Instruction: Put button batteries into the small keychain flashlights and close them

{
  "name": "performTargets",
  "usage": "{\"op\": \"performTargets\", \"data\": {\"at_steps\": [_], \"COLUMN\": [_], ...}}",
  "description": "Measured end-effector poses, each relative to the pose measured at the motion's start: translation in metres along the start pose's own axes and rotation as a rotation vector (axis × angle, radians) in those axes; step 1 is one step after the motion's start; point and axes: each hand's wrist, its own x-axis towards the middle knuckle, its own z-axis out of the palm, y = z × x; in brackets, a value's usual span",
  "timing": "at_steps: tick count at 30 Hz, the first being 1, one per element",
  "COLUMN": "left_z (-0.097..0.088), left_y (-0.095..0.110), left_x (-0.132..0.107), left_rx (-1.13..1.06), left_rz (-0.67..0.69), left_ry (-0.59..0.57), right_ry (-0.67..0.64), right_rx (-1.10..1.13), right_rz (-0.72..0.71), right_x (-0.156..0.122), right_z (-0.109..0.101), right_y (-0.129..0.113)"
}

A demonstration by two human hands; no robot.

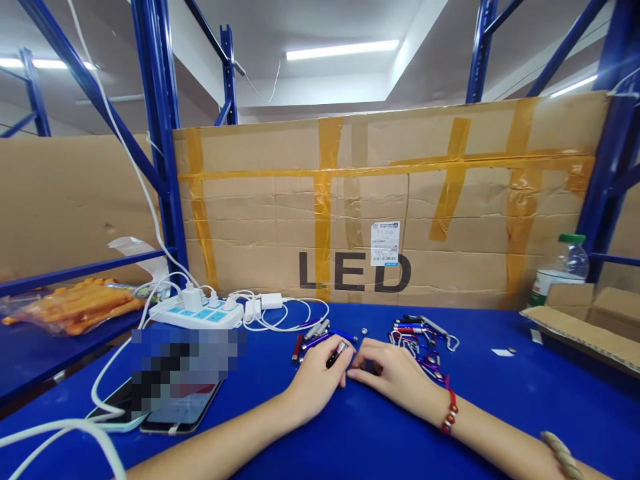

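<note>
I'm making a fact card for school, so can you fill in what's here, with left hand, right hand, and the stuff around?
Left hand: holding a small black-and-silver tube
Right hand: fingertips close beside the left hand; can't tell if it holds anything
Right wrist: red beaded bracelet
Just beyond the hands: small coloured tubes; on the right, a pile with metal clips
Table: blue
Left side: white power strip
Right side: green-capped bottle, open cardboard box
Behind: cardboard marked LED
</note>
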Motion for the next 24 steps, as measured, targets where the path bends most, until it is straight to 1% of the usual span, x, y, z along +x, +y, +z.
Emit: {"op": "performTargets", "data": {"at_steps": [7,11,15,18,21,23,24], "left_z": [-0.001,-0.002,-0.002,-0.001,0.001,0.003,0.003], "left_y": [-0.001,-0.003,-0.006,-0.007,-0.006,-0.005,-0.004], "left_x": [0.0,0.001,0.002,0.001,-0.002,-0.005,-0.007], "left_rx": [0.05,0.143,0.197,0.314,0.485,0.609,0.625], "left_rz": [0.015,0.03,0.049,0.091,0.119,0.125,0.109], "left_ry": [0.001,0.048,0.08,0.074,0.08,0.112,0.135], "right_ry": [0.039,0.082,0.14,0.182,0.216,0.227,0.23], "right_rx": [0.009,0.044,0.018,-0.012,-0.053,-0.087,-0.102], "right_rz": [-0.031,-0.01,0.008,0.01,0.001,0.003,0.008], "right_x": [0.002,0.006,0.011,0.011,0.009,0.007,0.006], "right_z": [0.004,0.009,0.013,0.015,0.015,0.015,0.015], "right_y": [0.005,0.012,0.017,0.018,0.017,0.015,0.013]}}
